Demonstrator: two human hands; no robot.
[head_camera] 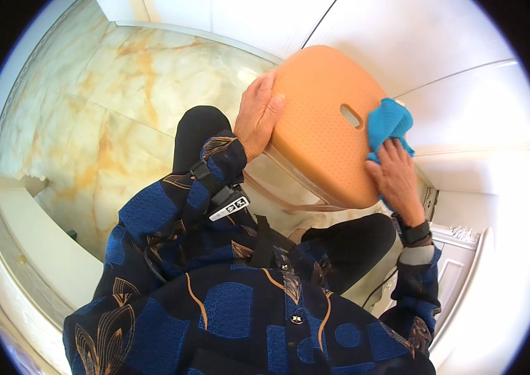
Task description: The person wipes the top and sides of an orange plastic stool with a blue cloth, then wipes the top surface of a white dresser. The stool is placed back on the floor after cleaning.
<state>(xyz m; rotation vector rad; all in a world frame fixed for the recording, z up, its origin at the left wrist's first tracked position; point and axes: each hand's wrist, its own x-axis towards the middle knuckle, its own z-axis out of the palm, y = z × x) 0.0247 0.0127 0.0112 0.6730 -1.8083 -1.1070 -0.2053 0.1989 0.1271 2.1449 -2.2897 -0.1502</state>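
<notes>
An orange plastic stool with a dotted seat and an oval slot stands between my knees, its translucent legs partly in view below. My left hand grips the seat's left edge, thumb on top and the other fingertips along the rim. At the right edge, my right hand presses a bunched blue cloth against the side of the seat. Part of the cloth shows beneath the palm, and what the fingers do under it is hidden.
White cabinet panels rise close behind and right of the stool. A white carved piece of furniture is at the lower right, and a curved cream one at the lower left. Marble-patterned floor tiles extend at the left.
</notes>
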